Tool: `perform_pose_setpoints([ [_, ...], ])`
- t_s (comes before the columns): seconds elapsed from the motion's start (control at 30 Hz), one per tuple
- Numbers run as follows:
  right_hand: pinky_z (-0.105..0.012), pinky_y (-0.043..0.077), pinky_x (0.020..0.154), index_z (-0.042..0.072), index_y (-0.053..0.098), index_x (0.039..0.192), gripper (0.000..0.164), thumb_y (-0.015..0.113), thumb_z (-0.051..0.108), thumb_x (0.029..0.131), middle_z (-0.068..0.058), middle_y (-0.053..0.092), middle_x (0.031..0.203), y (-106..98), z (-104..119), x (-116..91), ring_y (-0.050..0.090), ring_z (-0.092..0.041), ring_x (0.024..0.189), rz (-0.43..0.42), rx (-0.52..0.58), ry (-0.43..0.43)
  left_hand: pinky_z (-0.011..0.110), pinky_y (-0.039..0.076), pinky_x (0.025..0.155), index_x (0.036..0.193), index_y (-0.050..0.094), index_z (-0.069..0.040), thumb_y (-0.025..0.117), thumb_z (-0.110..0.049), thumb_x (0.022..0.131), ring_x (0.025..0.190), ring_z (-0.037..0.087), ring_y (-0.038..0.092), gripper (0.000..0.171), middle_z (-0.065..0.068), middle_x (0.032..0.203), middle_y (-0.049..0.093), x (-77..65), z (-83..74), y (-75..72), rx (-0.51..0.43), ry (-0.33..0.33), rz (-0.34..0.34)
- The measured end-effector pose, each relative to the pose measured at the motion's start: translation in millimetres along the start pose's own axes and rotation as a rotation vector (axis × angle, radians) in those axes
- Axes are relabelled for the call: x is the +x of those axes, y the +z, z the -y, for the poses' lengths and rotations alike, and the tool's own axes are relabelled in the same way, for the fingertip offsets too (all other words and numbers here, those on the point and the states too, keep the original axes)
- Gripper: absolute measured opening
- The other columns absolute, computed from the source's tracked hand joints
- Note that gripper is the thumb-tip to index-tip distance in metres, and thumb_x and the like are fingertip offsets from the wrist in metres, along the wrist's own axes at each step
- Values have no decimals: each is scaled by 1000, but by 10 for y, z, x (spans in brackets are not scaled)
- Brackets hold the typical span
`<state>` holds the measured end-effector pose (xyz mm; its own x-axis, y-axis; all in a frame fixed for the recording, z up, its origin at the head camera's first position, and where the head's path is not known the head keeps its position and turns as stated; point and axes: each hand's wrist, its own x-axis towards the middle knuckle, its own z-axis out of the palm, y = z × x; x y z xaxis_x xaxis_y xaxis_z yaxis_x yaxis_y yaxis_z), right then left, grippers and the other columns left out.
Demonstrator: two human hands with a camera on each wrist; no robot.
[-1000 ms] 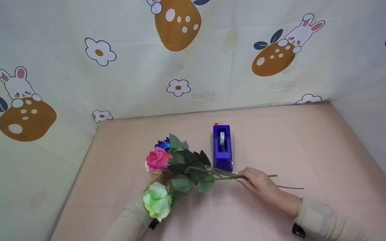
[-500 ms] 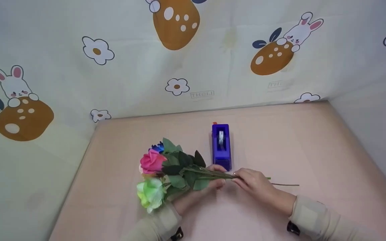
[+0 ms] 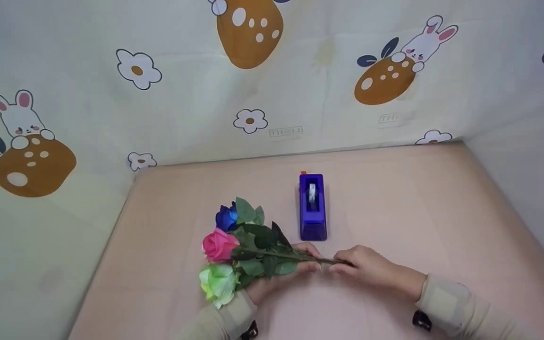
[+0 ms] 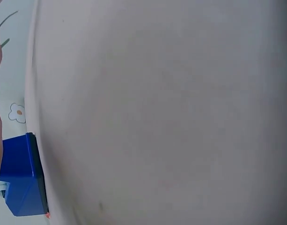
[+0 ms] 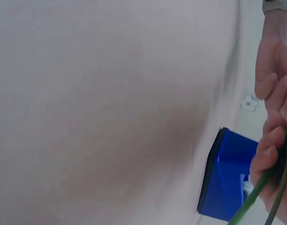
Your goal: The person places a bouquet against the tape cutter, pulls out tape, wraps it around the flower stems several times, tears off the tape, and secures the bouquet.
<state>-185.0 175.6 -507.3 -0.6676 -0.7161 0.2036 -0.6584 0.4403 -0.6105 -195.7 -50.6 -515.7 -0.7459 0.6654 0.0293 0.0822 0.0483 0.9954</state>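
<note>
Both hands (image 3: pixel 305 262) (image 3: pixel 369 265) grip flower stems (image 3: pixel 295 256) over a pinkish-beige surface (image 3: pixel 390 198) (cartoon rabbits (image 3: pixel 22 118) decorate the pale walls (image 3: pixel 187 108)).

Pale cloth (image 3: pixel 196 108) hangs behind pinkish table (image 3: pixel 413 203); rabbit print (image 3: pixel 22 115) and brown fruit print (image 3: pixel 40 169) show left of table, daisy print (image 3: pixel 250 121) above its far edge (yellowish stain (image 3: pixel 325 52) higher up).

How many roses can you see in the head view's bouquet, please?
3: the blue rose at the back, the pink rose in the middle, and the green rose in front. Others may be hidden beneath.
</note>
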Motion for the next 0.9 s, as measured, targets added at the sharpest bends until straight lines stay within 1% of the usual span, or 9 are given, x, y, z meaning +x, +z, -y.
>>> perform_pose_setpoints([
  [0.13,-15,32,48,-3,63,85,33,47,23,96,10,45,61,-88,-57,-34,37,2,52,172,364,202,15,39,66,94,60,10,63,1,82,71,1,50,15,20,85,61,7,8,-19,32,46,34],
  [0.2,-16,34,48,-11,59,90,38,43,23,98,8,47,62,-128,-85,-49,40,0,51,231,575,292,15,40,65,94,59,12,64,0,82,71,0,50,18,27,85,59,16,19,-25,24,82,56],
  [0.3,-19,45,53,-17,54,102,44,38,24,99,-6,62,72,-178,-129,-38,54,-4,58,302,794,371,14,41,67,95,55,17,64,-4,83,74,-2,52,26,37,87,53,36,37,-35,-32,144,96],
  [0.37,-22,50,64,-17,50,114,46,38,26,99,-17,66,86,-198,-161,-1,63,-10,68,330,883,389,14,42,69,93,53,20,64,-6,83,76,-2,53,30,41,88,50,51,47,-38,-70,181,109],
  [0.43,-24,49,76,-13,48,120,44,39,25,99,-17,66,98,-210,-188,46,65,-13,79,337,908,386,14,43,71,92,50,22,64,-4,82,79,-2,55,31,44,88,48,63,61,-34,-113,211,119],
  [0.53,-25,46,85,-8,49,119,34,44,17,97,-8,65,99,-209,-214,106,65,-15,85,320,981,383,14,44,74,91,49,23,63,2,80,82,-1,56,28,45,89,48,75,77,-21,-128,248,121],
  [0.6,-27,47,83,-3,52,113,23,47,11,95,0,63,96,-192,-216,138,65,-15,84,305,1042,377,14,44,73,90,50,23,63,4,80,82,-1,56,25,45,88,49,80,86,-13,-118,270,114],
  [0.7,-25,49,77,3,54,105,14,53,6,91,3,64,88,-156,-203,176,63,-11,81,244,1082,392,12,43,70,90,51,23,64,6,79,80,-2,55,25,43,85,49,84,88,-8,-99,294,94],
  [0.9,-16,47,71,-9,46,109,34,64,1,82,7,65,78,-117,-147,186,59,-4,75,44,1023,481,13,43,70,91,52,22,61,11,79,79,-2,54,18,42,86,50,66,67,-15,-81,255,87],
])
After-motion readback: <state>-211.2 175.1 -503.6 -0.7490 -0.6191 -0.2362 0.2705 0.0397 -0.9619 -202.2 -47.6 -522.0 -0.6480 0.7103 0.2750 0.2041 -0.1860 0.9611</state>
